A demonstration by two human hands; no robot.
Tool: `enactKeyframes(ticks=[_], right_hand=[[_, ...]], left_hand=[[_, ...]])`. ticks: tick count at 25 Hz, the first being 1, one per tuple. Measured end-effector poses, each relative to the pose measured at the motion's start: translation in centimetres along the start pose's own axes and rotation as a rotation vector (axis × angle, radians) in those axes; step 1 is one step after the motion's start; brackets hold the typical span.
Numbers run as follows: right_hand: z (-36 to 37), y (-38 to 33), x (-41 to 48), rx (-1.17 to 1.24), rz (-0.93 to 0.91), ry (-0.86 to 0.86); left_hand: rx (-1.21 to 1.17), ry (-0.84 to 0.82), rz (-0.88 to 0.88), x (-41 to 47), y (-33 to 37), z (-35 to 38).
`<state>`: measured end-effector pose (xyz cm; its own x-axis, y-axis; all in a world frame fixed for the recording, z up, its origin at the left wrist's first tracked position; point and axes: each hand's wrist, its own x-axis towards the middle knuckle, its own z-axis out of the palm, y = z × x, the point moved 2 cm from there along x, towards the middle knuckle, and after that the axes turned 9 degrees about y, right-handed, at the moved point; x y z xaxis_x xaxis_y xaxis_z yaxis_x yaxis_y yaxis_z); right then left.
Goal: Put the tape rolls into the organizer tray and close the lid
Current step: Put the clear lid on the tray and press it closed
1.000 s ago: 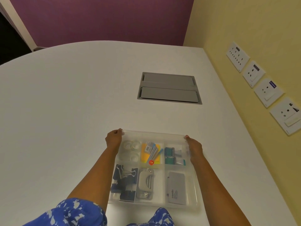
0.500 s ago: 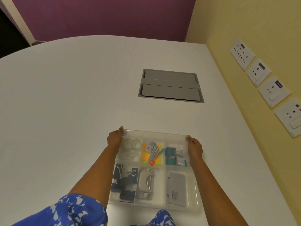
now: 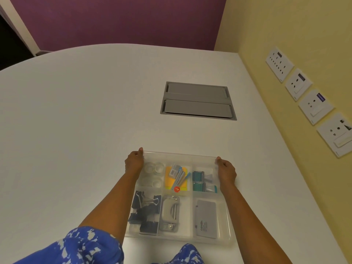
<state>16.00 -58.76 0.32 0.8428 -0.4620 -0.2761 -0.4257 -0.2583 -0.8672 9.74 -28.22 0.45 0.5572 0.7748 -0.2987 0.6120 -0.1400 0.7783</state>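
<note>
A clear plastic organizer tray (image 3: 227,221) lies on the white table near me, with its translucent lid (image 3: 179,155) on top of it. Several clear tape rolls (image 3: 154,169) show through the lid in the far left compartment. My left hand (image 3: 134,161) grips the lid's far left corner. My right hand (image 3: 225,169) grips its far right corner. Binder clips, a hole punch, a grey case, sticky notes and green clips fill the other compartments.
A grey cable hatch (image 3: 198,101) is set flush into the table beyond the tray. A yellow wall with several socket plates (image 3: 306,103) runs along the table's right edge. The table's curved far edge (image 3: 114,47) meets a purple wall.
Both hands stay on the lid's far corners; the view has shifted slightly, and the tray and hands sit about where they were.
</note>
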Motion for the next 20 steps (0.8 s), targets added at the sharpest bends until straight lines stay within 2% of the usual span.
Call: enactKeyframes(ticks=[10, 20], right_hand=[[-1.8, 0.9, -3.1, -0.177, -0.079, 0.025], [-5.8, 5.1, -9.2, -0.240, -0.102, 0.057]], left_hand=[[0.196, 0.011, 0.100, -4.2, -1.9, -2.3], [0.222, -0.023, 0.122, -9.5, -7.5, -5.2]])
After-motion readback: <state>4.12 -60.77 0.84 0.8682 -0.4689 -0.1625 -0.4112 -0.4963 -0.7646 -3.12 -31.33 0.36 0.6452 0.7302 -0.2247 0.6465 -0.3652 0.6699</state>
